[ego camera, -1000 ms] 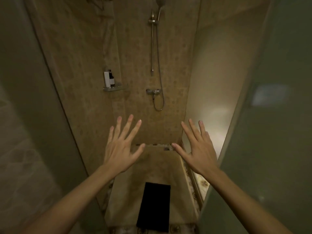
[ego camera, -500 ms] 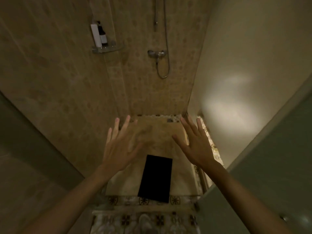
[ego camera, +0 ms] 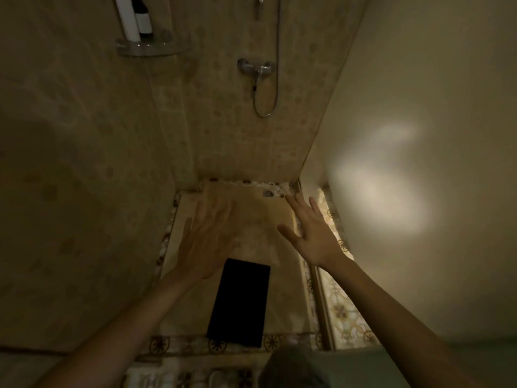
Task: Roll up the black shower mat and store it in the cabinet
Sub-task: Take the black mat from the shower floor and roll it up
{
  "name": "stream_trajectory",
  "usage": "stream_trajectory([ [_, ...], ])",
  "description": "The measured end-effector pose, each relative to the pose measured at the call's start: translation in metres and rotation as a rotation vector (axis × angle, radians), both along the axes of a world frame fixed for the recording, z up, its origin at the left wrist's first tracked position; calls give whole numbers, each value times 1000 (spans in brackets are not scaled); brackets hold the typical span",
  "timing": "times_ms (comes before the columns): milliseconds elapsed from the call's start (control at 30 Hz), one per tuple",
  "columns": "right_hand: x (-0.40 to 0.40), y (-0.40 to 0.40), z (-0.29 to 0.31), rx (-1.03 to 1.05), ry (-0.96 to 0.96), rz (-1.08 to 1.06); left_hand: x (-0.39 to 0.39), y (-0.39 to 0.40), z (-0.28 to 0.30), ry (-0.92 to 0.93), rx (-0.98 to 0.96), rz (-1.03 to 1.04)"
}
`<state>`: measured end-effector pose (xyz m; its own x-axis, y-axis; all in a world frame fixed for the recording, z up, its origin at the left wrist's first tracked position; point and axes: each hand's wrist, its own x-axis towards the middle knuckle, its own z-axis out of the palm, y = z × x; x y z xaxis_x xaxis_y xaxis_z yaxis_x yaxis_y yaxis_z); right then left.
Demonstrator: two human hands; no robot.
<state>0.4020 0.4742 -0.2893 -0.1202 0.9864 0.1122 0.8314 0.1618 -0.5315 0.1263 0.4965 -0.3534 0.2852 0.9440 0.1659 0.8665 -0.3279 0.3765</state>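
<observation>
Neither grip holds anything: left hand (ego camera: 205, 242) and right hand (ego camera: 310, 233) hover with fingers spread wide, above the mat (ego camera: 239, 302). It lies flat on the shower floor (ego camera: 282, 278), likely light, floppy, best taken by a short edge.

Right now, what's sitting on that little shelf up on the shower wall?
Two bottles stand on the corner shelf: a white bottle and a dark bottle beside it. Their tops are cut off by the picture's edge.
</observation>
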Motion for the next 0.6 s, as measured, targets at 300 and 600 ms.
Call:
stream_trajectory([
  [300, 9, 92, -3, -63, -24, -8, 16, 81, -4, 35, -59, -24],
  [600, 48, 245, -24, -102, -124, 158, 85, 193, -4, -19, -82, 20],
])
